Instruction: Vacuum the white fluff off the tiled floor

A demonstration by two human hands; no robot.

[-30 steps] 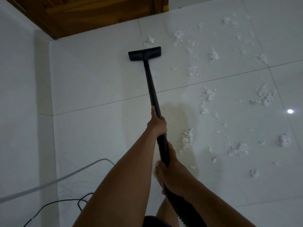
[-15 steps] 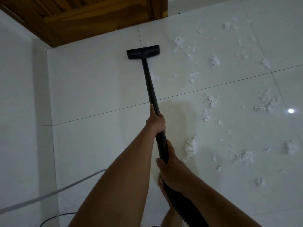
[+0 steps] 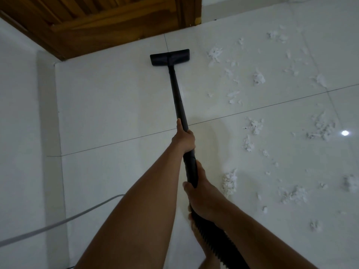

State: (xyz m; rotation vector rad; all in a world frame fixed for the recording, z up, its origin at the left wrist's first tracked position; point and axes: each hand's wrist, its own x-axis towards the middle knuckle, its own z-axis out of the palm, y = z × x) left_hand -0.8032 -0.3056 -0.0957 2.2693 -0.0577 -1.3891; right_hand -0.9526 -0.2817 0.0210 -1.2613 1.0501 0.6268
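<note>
Both hands grip the vacuum wand [image 3: 179, 105]: left hand [image 3: 184, 139] clasped ahead, right hand [image 3: 202, 199] wrapped behind. Nozzle [image 3: 170, 57] sits on bare tiled floor [image 3: 108, 105]; white fluff [image 3: 252, 125] lies rightward. Recommend sweeping right, nozzle kept flat, in overlapping passes.

Dim, glare spot [image 3: 345, 133] on tiles [image 3: 108, 105]

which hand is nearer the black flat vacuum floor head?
Left. The left hand grips the black wand higher up, closer to the black flat floor head. The right hand holds the wand's lower end by the ribbed hose, farther back.
</note>
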